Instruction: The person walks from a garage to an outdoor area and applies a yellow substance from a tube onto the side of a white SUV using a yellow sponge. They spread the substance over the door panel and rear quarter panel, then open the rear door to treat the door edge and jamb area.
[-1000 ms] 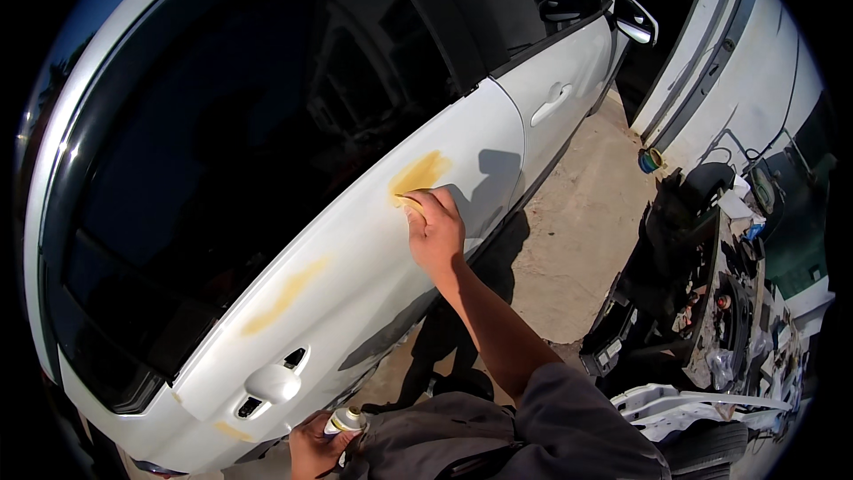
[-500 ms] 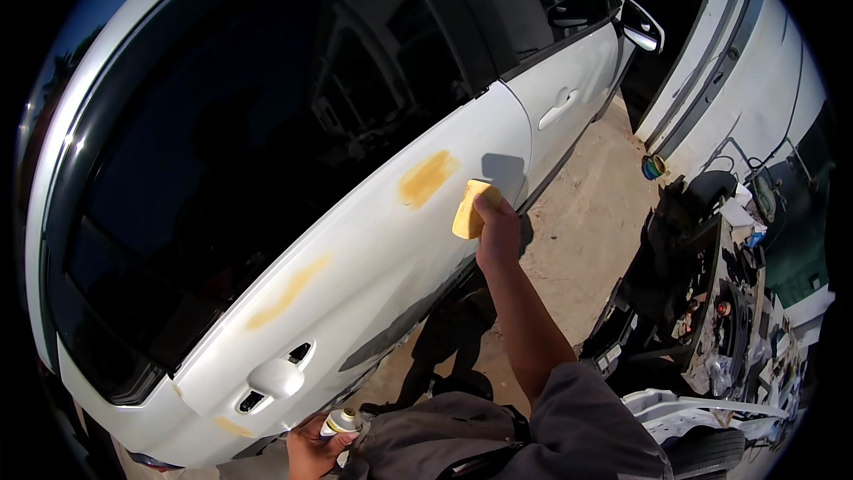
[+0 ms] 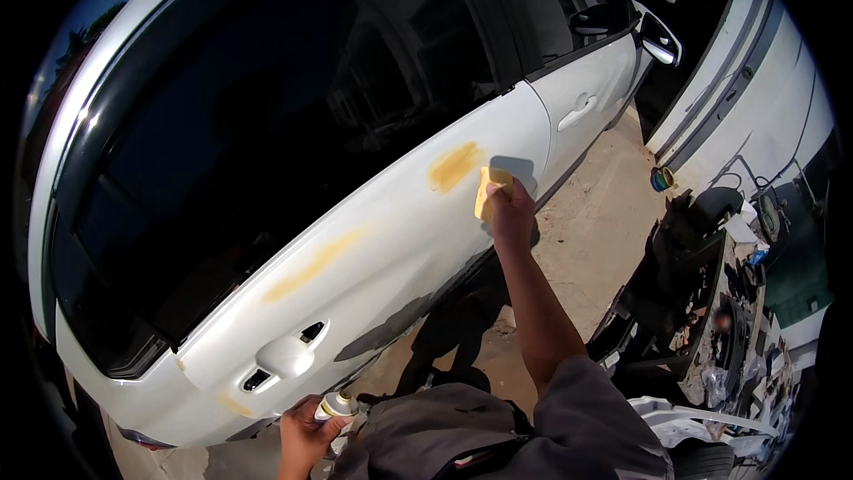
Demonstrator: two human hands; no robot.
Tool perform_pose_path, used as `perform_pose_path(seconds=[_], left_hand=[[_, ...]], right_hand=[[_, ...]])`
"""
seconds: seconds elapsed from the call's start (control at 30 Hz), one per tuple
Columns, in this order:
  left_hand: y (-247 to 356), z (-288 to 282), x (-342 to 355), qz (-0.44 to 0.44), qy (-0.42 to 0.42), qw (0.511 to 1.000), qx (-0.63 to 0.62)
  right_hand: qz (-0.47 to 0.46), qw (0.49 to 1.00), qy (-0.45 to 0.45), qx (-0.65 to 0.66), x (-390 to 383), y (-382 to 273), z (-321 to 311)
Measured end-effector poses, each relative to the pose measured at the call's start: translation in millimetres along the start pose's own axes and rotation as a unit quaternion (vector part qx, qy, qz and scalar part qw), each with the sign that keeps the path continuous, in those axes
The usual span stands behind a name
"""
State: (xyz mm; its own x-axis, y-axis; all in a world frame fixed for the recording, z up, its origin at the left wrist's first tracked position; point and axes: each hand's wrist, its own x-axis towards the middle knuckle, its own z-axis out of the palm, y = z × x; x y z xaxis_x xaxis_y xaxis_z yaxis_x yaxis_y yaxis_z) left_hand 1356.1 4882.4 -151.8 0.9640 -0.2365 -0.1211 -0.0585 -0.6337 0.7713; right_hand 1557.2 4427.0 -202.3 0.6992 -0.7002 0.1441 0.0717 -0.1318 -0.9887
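sunlit, dusty ground [image 3: 591, 213], pale and rough, runs beside a white car [image 3: 391, 253] whose painted side is smooth and gently curved, with a crease low along the doors. above it, dark glass [image 3: 222, 160] stretches in a long glossy sweep with faint reflections. on the rear door sit two matte yellow patches: a short, blocky upper patch [image 3: 455, 167] with feathered edges, and a longer, thinner lower patch [image 3: 317, 264] nearer the rounded white door handle cup [image 3: 286, 356], which lies between two dark openings. the right hand [image 3: 514, 213] pinches a flat, roughly rectangular yellow block [image 3: 490, 193], thumb across its face, just beside the upper patch; whether the block touches the paint cannot be told. low by the car, the left hand [image 3: 307, 428] wraps its fingers around a small white container [image 3: 337, 406] with a narrow tan top. off to the right, rings of coloured tape [image 3: 662, 179] hang near a ribbed white panel [image 3: 751, 80], above a jumbled heap of dark and pale parts [image 3: 721, 338].
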Motion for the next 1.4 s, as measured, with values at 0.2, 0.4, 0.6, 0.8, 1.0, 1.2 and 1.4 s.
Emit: perform_pose_path(seconds=[0.2,0.4,0.6,0.8,1.0,1.2,1.4], left_hand=[[31.8,8.9,-3.6,-0.001,0.008,1.000,-0.027],[36.1,3.2,1.7,-0.015,-0.023,0.998,-0.059],[38.2,7.6,12.0,0.002,-0.041,0.998,-0.036],[36.5,9.3,17.1,0.022,-0.059,0.998,-0.003],[17.5,8.5,13.3,0.067,-0.041,0.996,0.033],[14.0,-9.9,9.0,0.059,-0.008,0.996,0.064],[17.2,-32.1,11.9,0.072,0.006,0.996,0.051]], right_hand=[[-0.313,0.920,0.081,-0.222,44.0,-7.4,-2.1],[-0.272,0.935,0.058,-0.219,28.0,-2.8,14.5],[-0.240,0.955,0.032,-0.172,-32.3,-12.8,33.0],[-0.094,0.981,-0.166,0.027,-73.8,-14.4,22.4],[0.120,0.959,-0.195,0.164,-100.9,12.4,12.8],[0.211,0.879,-0.240,0.353,-125.2,-17.8,21.2],[0.221,0.856,-0.299,0.358,-164.3,-43.8,38.2]])
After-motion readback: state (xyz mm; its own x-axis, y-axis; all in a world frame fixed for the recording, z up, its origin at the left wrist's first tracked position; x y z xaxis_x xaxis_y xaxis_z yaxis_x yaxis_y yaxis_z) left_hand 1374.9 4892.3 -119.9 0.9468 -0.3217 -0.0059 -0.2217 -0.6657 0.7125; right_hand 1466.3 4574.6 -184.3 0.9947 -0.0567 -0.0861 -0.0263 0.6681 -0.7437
